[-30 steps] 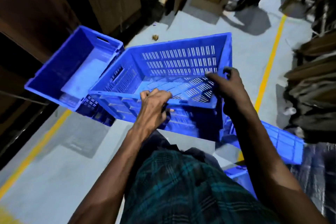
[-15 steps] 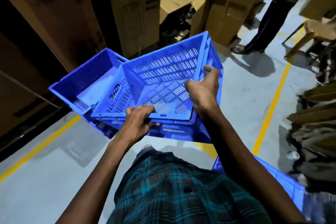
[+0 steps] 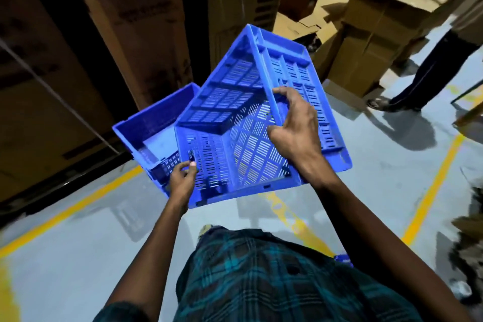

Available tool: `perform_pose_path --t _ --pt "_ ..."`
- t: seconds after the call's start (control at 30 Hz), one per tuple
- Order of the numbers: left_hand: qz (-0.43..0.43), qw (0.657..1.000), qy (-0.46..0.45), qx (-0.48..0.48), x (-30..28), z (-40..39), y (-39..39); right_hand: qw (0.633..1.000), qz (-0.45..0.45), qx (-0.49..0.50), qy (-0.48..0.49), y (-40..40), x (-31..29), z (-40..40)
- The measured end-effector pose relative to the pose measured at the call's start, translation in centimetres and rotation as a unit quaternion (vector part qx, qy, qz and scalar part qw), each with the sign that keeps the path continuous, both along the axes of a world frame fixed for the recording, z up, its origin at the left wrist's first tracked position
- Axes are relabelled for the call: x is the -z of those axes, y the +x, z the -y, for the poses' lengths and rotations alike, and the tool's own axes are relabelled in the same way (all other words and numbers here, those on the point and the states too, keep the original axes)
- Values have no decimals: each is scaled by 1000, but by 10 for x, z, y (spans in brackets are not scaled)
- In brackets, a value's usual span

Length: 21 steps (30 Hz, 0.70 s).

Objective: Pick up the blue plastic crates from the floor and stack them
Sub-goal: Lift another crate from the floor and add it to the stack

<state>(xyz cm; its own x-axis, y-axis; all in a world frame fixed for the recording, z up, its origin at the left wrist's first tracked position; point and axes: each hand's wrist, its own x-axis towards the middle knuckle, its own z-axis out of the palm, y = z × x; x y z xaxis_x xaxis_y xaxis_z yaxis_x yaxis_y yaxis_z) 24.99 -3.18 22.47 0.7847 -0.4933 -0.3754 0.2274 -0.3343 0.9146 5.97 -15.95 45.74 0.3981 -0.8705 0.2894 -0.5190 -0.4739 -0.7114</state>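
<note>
Crate (image 3: 251, 138) hangs tilted in the air between my hands: my right hand (image 3: 292, 128) curls over its far long rim, my left hand (image 3: 183, 178) pinches the near corner wall. I'd level it first, then lower it squarely into the second crate (image 3: 154, 123) behind it by the cartons (image 3: 366, 42). Both crates look empty; the lower one's far end is hidden.
</note>
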Motion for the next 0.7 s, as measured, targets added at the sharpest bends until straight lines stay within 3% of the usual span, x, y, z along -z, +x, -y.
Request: perform_pose_path --t 0.17,0.3,0.47,0.7 --pt "-33 981 85 -171 38 5 71 998 7 -64 -27 35 -16 21" --pt "-90 964 141 -207 54 14 135 991 11 -127 -41 70 -19 35" --pt "-203 942 18 -267 56 14 179 975 -47 -203 -72 122 -14 58" --pt "-137 939 -15 -316 42 25 214 980 -71 -187 -23 167 -9 125"
